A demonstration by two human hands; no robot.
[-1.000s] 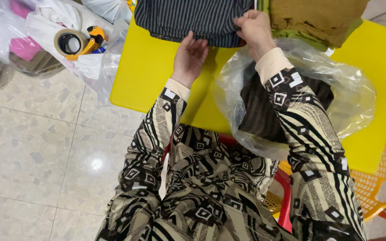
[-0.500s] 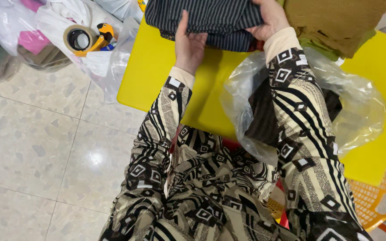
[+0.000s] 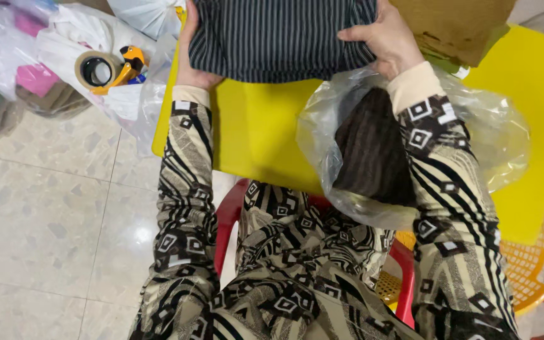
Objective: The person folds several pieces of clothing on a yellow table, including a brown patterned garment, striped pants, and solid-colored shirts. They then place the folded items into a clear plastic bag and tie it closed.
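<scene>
Yellow table carries the dark striped garment, flat at its far edge. Clear plastic bag with a dark folded cloth sits near, under the right forearm (probably kept within reach). Left hand and right hand clasp the garment's sides, keeping it taut.

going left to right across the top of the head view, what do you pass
pink item in clear bags → tape dispenser → left hand → striped dark garment → right hand → brown cardboard box
</scene>
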